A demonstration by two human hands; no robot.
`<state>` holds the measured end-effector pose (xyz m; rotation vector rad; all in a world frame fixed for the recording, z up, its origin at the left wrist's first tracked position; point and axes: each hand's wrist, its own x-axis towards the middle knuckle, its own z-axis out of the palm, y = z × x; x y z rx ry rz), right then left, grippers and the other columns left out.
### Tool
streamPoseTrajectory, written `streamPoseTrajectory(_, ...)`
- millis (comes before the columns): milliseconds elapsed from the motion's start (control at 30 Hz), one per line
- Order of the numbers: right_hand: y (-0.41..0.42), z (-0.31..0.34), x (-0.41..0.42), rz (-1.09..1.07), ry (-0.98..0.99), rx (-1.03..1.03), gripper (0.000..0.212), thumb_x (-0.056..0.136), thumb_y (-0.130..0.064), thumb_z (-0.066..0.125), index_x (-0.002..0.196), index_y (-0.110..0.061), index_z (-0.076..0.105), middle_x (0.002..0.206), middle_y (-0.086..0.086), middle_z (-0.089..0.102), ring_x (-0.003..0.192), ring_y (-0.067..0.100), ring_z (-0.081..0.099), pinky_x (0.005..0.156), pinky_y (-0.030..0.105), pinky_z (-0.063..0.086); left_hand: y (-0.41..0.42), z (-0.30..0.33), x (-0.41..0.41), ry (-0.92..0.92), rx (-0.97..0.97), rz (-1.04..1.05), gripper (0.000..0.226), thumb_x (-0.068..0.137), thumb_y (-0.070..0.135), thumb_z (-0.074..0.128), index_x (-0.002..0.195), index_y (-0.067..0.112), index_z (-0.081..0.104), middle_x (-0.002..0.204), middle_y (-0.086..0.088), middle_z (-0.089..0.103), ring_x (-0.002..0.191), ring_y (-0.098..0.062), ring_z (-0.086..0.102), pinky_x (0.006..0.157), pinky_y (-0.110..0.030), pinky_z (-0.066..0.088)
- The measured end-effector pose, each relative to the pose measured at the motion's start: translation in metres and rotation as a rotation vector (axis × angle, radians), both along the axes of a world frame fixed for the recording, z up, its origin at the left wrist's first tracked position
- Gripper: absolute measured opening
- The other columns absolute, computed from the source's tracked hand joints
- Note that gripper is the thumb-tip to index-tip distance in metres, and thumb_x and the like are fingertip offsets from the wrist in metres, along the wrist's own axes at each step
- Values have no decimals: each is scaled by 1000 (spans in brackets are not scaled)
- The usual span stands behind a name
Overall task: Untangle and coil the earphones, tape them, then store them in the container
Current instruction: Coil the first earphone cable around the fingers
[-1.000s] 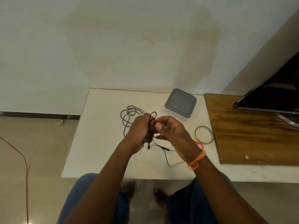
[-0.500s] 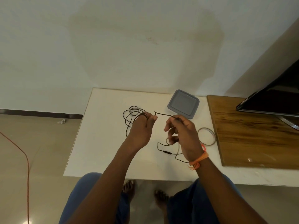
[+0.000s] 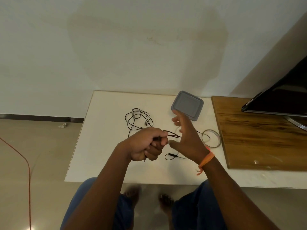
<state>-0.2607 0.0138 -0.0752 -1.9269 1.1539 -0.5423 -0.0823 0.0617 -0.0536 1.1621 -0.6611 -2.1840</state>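
Observation:
The black earphone cable [image 3: 138, 119] lies in a loose tangle on the white table [image 3: 106, 146]. My left hand [image 3: 147, 143] is curled into a fist round part of the cable, above the table's middle. A short loop of cable sticks out of the fist to the right. My right hand [image 3: 187, 138] hovers just right of that loop with fingers spread and straight, holding nothing. The inline remote [image 3: 171, 154] and more cable lie under the right hand. A grey lidded container [image 3: 187, 105] sits at the back. A clear tape roll [image 3: 211, 138] lies to the right.
A wooden board [image 3: 262, 133] covers the table's right part, with a dark screen [image 3: 282, 100] standing on it. An orange cord [image 3: 25, 160] runs across the tiled floor on the left. My knees and bare feet are below the table's front edge.
My left hand has closed into a fist round the cable and dropped lower. My right hand has let go of the cable and opened with spread fingers.

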Motion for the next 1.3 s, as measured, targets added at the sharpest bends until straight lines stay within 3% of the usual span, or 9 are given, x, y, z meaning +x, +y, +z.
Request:
streamPoseTrajectory(167,11,10,17,61,-191,-311,41,80,-9,78,118,-14,63,105,-4,65,98,9,62,81,22,52,-1,0,11,226,61,38,33,85,24,43,54,15,46,48,7,22,33,-1,18,39,-10,14)
streamPoseTrajectory(267,8,17,12,97,-308,-87,18,84,-10,74,101,-7,75,87,2,74,79,17,70,70,33,58,1,-1,19,271,59,2,33,83,27,47,52,17,47,52,6,17,38,-4,11,39,-11,14)
streamPoseTrajectory(367,5,23,3,69,-426,282,22,87,-18,67,98,-1,75,84,12,74,73,25,69,67,38,57,2,-2,23,243,69,-5,33,83,27,49,52,17,46,52,6,16,39,-5,12,38,-10,17)
streamPoseTrajectory(533,2,23,6,-157,-542,544,37,91,-38,55,74,-8,67,72,8,65,81,23,67,72,40,53,2,-3,16,141,62,-95,35,87,23,44,52,17,46,46,8,27,33,0,21,39,-11,14)
streamPoseTrajectory(700,-4,19,10,-439,-880,1028,37,86,-33,61,54,-16,51,77,2,60,71,17,55,65,35,47,5,6,2,63,-13,-307,37,89,24,41,54,16,49,47,7,28,34,-1,21,42,-13,12)
streamPoseTrajectory(833,-2,14,12,-369,-1012,1118,41,94,-42,48,95,-10,74,115,9,69,95,22,67,75,36,58,3,8,-5,197,-18,-340,39,92,24,39,56,16,52,48,8,33,34,0,23,40,-11,15)
streamPoseTrajectory(933,-3,15,12,-340,-961,1124,61,97,-54,37,125,-7,62,114,11,70,95,23,69,76,36,59,3,7,-2,300,-34,-287,34,90,25,47,57,15,51,50,6,29,37,-4,16,40,-10,18)
streamPoseTrajectory(1133,-9,15,1,-280,-543,877,45,96,-27,39,120,3,63,108,19,72,100,34,69,86,46,52,2,10,18,378,-54,-15,33,82,29,66,56,14,51,54,4,22,38,-4,17,39,-10,22)
streamPoseTrajectory(1300,-11,19,-3,-277,-407,659,27,92,-27,63,84,-1,66,68,13,67,61,29,61,56,32,48,0,9,23,-323,-173,383,36,97,20,51,64,9,60,53,1,23,39,-10,16,43,-17,14)
